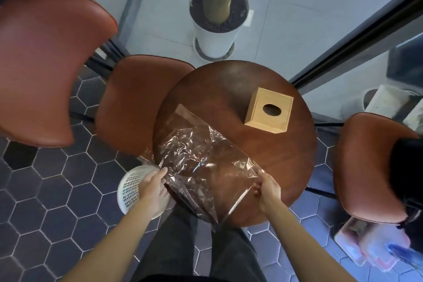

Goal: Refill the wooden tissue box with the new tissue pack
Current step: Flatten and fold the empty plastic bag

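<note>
A light wooden tissue box (269, 110) with an oval slot on top stands on the far right part of the round dark wooden table (274, 158). A large crinkled clear plastic wrapper (201, 162) lies flat across the table's near left side and hangs over the near edge. My left hand (154, 186) pinches the wrapper's near left edge. My right hand (267, 190) grips its near right corner. No tissues show inside the wrapper or in the box's slot.
A white perforated waste basket (130, 190) stands on the floor under my left hand. Brown chairs (130, 103) sit at the left, and another brown chair (366, 167) at the right. A white plant pot (217, 30) stands beyond the table. A plastic package (370, 240) lies on the floor at the lower right.
</note>
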